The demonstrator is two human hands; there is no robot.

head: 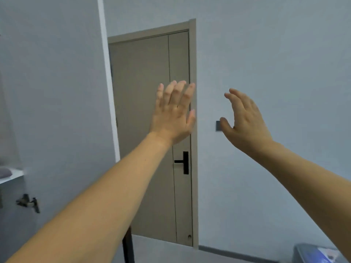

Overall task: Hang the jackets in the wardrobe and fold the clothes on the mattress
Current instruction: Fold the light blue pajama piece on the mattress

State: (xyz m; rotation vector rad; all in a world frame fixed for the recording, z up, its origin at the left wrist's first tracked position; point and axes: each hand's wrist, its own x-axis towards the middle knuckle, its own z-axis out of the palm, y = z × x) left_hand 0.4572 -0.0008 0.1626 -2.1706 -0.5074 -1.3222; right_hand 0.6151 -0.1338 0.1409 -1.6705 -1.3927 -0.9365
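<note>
I see my left hand (173, 112) and right hand (245, 120) raised, fingers spread wide, holding nothing, open air between them. Behind them stands a closed door (144, 130); jackets, wardrobe and mattress are out of view.

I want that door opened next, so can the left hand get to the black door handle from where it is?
Probably yes. The left hand is open, holds nothing, and is raised in front of the door, above the black door handle. Nothing visible lies between them.
</note>
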